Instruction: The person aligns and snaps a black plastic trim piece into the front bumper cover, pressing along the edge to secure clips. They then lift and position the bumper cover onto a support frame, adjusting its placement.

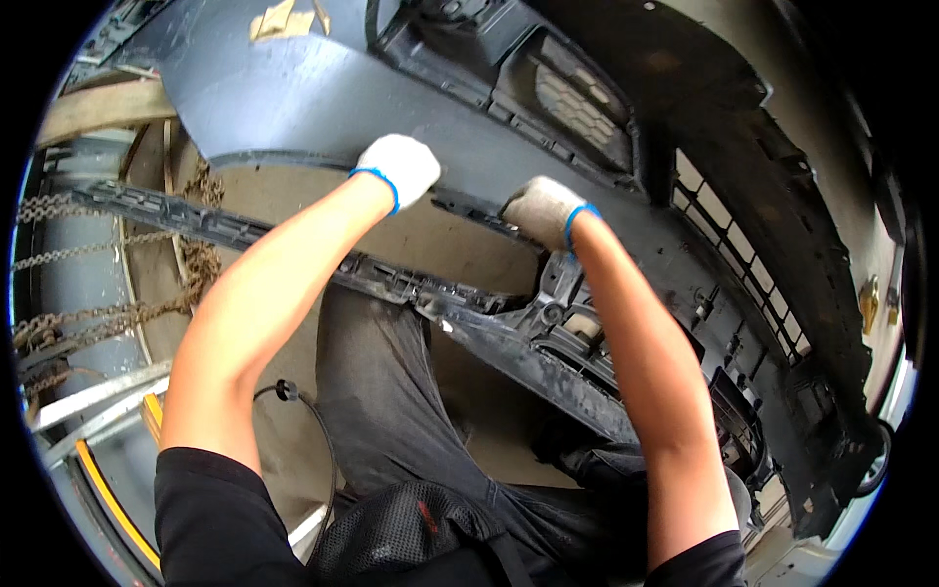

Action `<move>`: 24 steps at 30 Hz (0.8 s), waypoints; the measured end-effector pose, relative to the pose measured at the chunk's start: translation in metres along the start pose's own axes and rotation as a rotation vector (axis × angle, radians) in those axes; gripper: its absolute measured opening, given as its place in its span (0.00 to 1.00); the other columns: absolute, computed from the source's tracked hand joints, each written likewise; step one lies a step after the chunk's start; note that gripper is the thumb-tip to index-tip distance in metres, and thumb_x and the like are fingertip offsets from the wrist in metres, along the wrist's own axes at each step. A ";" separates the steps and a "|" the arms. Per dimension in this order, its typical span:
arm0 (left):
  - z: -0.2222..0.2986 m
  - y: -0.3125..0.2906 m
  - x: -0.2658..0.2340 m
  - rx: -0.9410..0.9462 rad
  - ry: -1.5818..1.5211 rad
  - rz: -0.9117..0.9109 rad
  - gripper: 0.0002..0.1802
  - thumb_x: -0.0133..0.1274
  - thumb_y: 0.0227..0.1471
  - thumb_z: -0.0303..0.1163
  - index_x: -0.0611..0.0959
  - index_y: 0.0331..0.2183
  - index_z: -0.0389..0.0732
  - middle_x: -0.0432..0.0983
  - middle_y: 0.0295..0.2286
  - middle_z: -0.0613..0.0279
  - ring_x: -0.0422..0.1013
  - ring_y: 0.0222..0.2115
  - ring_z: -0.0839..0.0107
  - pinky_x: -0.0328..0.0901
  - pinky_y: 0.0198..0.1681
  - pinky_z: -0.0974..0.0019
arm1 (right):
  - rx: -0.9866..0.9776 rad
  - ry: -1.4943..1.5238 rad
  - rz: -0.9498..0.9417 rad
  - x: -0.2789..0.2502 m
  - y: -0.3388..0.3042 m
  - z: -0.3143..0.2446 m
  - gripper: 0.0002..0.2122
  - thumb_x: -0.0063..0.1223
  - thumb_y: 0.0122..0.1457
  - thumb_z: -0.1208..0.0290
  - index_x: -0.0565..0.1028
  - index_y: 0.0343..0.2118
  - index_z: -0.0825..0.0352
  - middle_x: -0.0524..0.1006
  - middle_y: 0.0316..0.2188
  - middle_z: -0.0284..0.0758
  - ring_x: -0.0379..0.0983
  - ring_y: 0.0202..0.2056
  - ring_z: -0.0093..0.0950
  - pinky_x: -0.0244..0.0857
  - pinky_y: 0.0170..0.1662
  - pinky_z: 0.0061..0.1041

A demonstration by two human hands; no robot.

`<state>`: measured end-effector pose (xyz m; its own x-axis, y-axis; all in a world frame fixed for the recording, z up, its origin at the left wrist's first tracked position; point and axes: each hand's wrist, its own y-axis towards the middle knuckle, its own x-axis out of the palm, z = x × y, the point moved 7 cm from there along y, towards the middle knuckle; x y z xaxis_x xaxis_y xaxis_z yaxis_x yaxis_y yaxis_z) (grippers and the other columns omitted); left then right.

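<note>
A large dark car bumper (pixel 284 98) fills the upper part of the view and curves down the right side. My left hand (pixel 399 168), in a white glove with a blue cuff, is closed at the bumper's near edge. To its right, my right hand (pixel 541 209), in a greyer-looking glove, is closed on the same edge, beside a short black strip (pixel 474 212). The fingertips of both hands are hidden. Nearer me, a long black plastic trim piece (pixel 391 279) crosses above my knee and joins black brackets (pixel 558 313) under my right forearm.
Rusty chains (pixel 108 318) hang at the left, near a wooden beam (pixel 108 110) and yellow-edged metal parts (pixel 115 501). Torn brown tape (pixel 284 22) sticks to the bumper's far side. A mesh grille (pixel 738 249) lies at the right. A thin black cable (pixel 328 440) runs beside my leg.
</note>
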<state>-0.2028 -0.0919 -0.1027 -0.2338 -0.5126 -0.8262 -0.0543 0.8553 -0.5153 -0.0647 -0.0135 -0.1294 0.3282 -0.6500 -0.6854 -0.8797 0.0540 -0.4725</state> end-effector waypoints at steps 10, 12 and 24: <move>-0.001 -0.004 0.003 -0.006 -0.091 -0.039 0.09 0.54 0.45 0.25 0.86 0.31 0.43 0.81 0.32 0.48 0.78 0.36 0.50 0.72 0.39 0.52 | 0.323 0.169 -0.471 -0.018 0.050 0.005 0.09 0.62 0.48 0.68 0.77 0.22 0.69 0.67 0.15 0.32 0.60 0.15 0.25 0.56 0.17 0.31; 0.002 -0.004 0.006 0.003 -0.074 -0.042 0.09 0.54 0.45 0.25 0.86 0.31 0.43 0.81 0.32 0.49 0.79 0.36 0.51 0.73 0.39 0.52 | 0.331 0.143 -0.572 -0.016 0.063 0.005 0.08 0.63 0.47 0.69 0.78 0.23 0.69 0.67 0.16 0.32 0.60 0.15 0.25 0.55 0.17 0.31; 0.004 -0.003 0.026 -0.164 -0.188 0.026 0.11 0.50 0.48 0.28 0.87 0.29 0.38 0.82 0.31 0.47 0.79 0.33 0.50 0.73 0.37 0.51 | 0.014 -0.279 -0.013 -0.006 -0.006 -0.056 0.08 0.52 0.51 0.69 0.80 0.24 0.67 0.81 0.27 0.49 0.81 0.31 0.44 0.74 0.36 0.39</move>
<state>-0.2046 -0.1081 -0.1238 -0.0528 -0.4818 -0.8747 -0.2108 0.8615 -0.4619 -0.0806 -0.0524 -0.0920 0.4234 -0.4173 -0.8041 -0.8706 0.0582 -0.4886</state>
